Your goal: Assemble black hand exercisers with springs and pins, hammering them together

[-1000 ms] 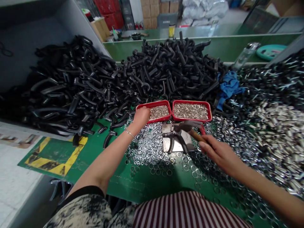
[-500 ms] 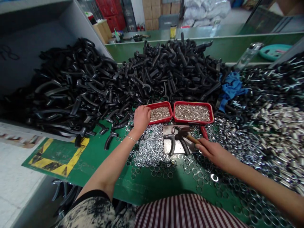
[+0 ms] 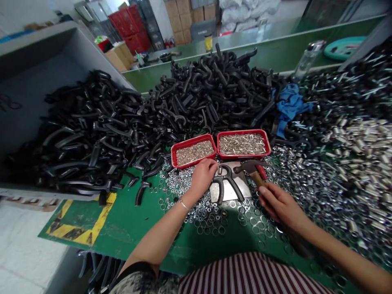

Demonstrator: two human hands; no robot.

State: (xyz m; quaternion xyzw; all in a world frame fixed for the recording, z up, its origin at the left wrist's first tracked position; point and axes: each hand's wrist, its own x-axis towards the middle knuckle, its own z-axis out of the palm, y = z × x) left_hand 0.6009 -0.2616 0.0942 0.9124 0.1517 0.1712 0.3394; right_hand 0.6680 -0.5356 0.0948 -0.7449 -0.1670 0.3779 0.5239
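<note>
My right hand [image 3: 280, 202] grips a hammer [image 3: 256, 176] by its wooden handle. The hammer's dark head is just right of a black two-legged, plier-shaped part [image 3: 226, 179], which lies on a flat metal plate [image 3: 243, 185]. My left hand [image 3: 203, 175] is at the upper left of this part, thumb and fingers pinched together by its top. Whatever the fingertips hold is too small to make out. Behind that hand stands a red tray [image 3: 180, 165] of tiny metal pieces, beside a second red tray [image 3: 268, 152] holding small pins.
Black curved handles [image 3: 208, 81] are heaped at the back and left. Loose nuts [image 3: 180, 179] and metal rings [image 3: 257, 222] surround the plate. Metal sleeves [image 3: 364, 151] pile up at right, near a blue cloth [image 3: 290, 102]. A red-handled object [image 3: 261, 171] lies behind the hammer.
My left hand has left the left red tray and come right and nearer, to the black part. The hammer head has shifted off the part toward the right. The view has tilted slightly.
</note>
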